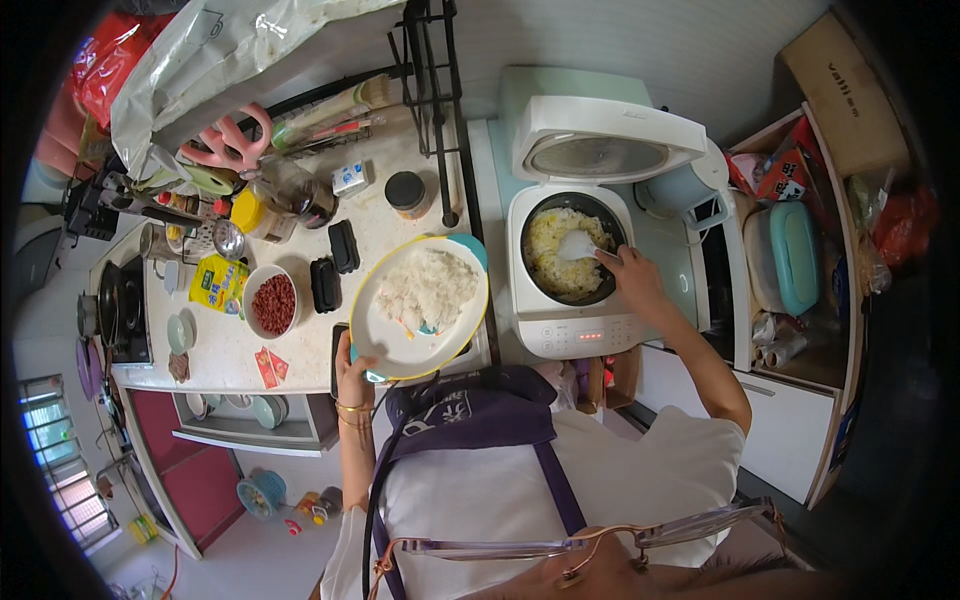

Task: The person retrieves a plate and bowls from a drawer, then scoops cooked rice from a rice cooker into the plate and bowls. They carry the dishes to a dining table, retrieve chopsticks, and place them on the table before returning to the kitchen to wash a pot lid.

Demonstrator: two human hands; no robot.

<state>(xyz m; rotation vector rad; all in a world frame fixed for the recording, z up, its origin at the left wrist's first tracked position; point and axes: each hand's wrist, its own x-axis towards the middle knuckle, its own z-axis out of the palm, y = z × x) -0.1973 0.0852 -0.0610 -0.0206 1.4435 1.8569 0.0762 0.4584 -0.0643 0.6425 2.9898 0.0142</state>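
Note:
My left hand [354,375] grips a handle of an oval white dish [390,352] with a yellow rim and teal handles. Cooked white rice [431,289] lies in the dish, with small orange bits near it. At the right, my right hand [634,277] holds a white rice paddle [576,246] by its handle. The paddle's blade rests on yellowish rice [555,277] in the dark inner pot of a white rice cooker [525,315]. The cooker's lid [611,139] stands raised, and red lights show on its front panel.
Left on the counter are a bowl of red diced food [274,304], two black cases, a yellow seasoning bag [217,285] and several jars. A black wire rack [442,112] rises beside the cooker. A pale blue kettle [686,180] and a shelf with containers stand right.

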